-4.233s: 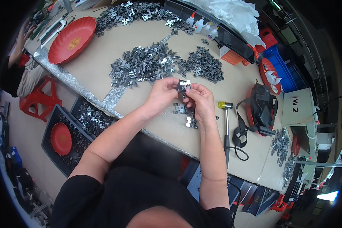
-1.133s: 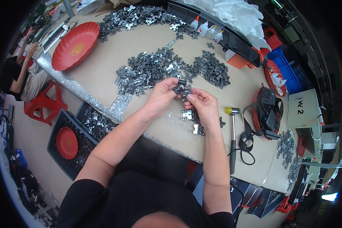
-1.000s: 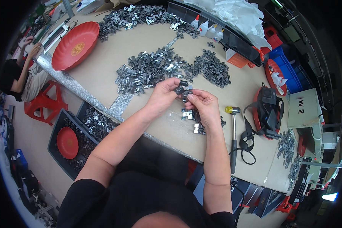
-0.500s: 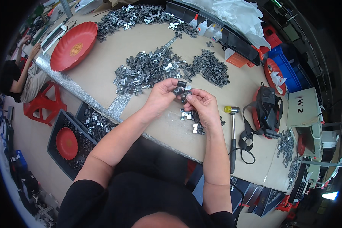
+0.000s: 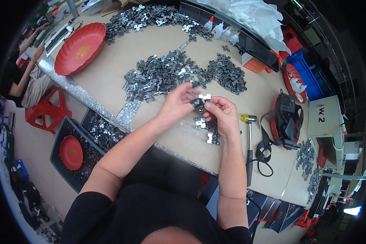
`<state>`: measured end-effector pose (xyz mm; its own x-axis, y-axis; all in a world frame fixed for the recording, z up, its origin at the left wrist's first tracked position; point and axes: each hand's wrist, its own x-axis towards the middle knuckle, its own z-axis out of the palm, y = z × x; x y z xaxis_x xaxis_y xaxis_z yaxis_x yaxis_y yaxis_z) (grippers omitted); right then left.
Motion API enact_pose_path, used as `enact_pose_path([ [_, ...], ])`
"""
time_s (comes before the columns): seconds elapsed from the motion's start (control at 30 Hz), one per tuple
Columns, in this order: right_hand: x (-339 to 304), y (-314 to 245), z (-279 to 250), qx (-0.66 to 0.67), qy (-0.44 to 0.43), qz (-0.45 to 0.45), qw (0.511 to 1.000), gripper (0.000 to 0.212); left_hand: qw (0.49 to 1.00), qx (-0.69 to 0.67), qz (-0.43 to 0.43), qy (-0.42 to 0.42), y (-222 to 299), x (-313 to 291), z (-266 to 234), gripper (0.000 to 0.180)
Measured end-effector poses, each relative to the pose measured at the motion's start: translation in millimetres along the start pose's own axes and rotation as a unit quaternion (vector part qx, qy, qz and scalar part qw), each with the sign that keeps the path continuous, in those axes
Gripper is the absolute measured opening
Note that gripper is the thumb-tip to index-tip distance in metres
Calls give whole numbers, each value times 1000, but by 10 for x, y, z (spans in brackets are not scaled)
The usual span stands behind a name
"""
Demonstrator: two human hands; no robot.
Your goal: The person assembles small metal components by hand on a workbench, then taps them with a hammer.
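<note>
My right hand (image 5: 221, 116) pinches a small shiny metal clip piece (image 5: 205, 97) between thumb and fingers, just above the table. More metal shows below it, but I cannot tell if it is one piece or several. My left hand (image 5: 177, 103) is on the other side, fingers spread and slightly blurred, its black-covered thumb against or very near the held piece. Its index fingertip is black-covered too. A few metal clips (image 5: 209, 138) lie beside my right wrist. Beyond my hands is a large pile of metal clips (image 5: 158, 75), and a darker pile (image 5: 227, 73) sits to its right.
A yellow-headed hammer (image 5: 249, 150) and a strapped black device (image 5: 286, 118) lie at right. A red scalloped tray (image 5: 80, 49) is far left; glue bottles (image 5: 217, 30) stand at the back. Grey bins (image 5: 67, 173) with metal parts sit below the left edge. Another person (image 5: 18, 81) is far left.
My left index finger has lifted off the metal piece and the fingers have spread. My right hand has shifted slightly right with the piece.
</note>
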<state>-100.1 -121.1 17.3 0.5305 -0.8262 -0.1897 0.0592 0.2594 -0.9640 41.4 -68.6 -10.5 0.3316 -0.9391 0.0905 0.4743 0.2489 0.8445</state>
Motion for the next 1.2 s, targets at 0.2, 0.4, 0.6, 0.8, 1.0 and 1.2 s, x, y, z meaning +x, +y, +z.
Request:
enact_pose_path([
  [0.2, 16, 26, -67, -83, -24, -6, 996, 19, 910, 397, 39, -110, 65, -48, -44, 12],
  [0.4, 53, 163, 21, -173, 32, -99, 979, 14, 880, 449, 123, -95, -38, -60, -39, 14],
  [0.6, 84, 200, -43, -198, 37, -121, 972, 12, 867, 471, 124, -107, -4, -34, -7, 15],
  [0.8, 111, 66, -283, -311, 148, -166, 924, 20, 614, 725, 296, -97, 144, 284, 32, 22],
  [1.0, 31, -60, -372, -506, 117, -70, 852, 26, 483, 842, 206, -121, 174, 477, -255, 27],
  [1.2, 75, -203, -301, -543, 159, -64, 822, 25, 520, 816, 196, -161, 388, 521, -260, 32],
])
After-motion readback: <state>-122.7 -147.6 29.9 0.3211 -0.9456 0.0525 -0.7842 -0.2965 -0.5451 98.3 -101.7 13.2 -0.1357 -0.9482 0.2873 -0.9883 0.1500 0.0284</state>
